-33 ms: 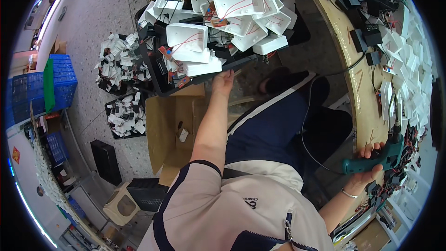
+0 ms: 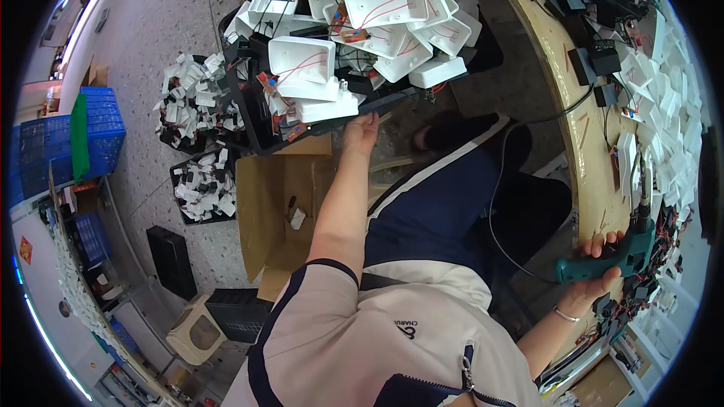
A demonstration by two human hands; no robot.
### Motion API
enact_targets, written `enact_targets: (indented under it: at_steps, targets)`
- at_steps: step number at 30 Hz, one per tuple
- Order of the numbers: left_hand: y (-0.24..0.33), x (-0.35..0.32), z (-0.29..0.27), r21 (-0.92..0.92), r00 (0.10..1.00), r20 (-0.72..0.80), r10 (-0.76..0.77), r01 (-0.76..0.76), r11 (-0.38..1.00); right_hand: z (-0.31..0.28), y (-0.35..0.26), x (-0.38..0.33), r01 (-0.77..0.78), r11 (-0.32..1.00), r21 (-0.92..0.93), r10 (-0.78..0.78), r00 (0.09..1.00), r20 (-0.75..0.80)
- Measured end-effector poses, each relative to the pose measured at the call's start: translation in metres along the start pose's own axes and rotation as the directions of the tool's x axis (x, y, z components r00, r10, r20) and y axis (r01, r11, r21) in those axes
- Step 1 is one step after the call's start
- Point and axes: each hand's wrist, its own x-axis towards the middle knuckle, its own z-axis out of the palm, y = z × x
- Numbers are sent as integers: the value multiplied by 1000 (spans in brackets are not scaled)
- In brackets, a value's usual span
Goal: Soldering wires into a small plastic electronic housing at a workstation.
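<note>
My left hand (image 2: 363,130) reaches out to the left and grips the near edge of a black tray (image 2: 256,117). The tray is heaped with several white plastic housings (image 2: 385,4) carrying red wires and small circuit boards. My right hand (image 2: 594,270) is shut on a green electric screwdriver (image 2: 618,255) at the edge of the wooden workbench (image 2: 562,98), its bit pointing up over the bench. A black cable (image 2: 494,211) runs from the screwdriver across my lap.
An open cardboard box (image 2: 275,211) sits on the floor below the tray. Two black trays of small white parts (image 2: 194,102) (image 2: 202,185) lie further left, blue crates (image 2: 45,147) beyond them. White covers (image 2: 671,83) and black modules (image 2: 596,56) crowd the bench.
</note>
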Motion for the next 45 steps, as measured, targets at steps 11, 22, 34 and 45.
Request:
enact_targets:
  at_steps: [11,22,34,45]
  targets:
    - [18,18,3,86,998,-27,53,-51,995,-8,0,-5,8,1000,5,-8,1000,7]
    - [40,64,16,80,998,-8,56,-55,995,-7,3,-7,14,1000,18,-14,999,-34]
    - [70,95,41,47,996,30,88,-90,995,2,0,-5,11,1000,20,-10,997,-73]
    - [79,99,54,32,995,32,99,-100,995,5,-1,-7,18,998,57,-14,997,-78]
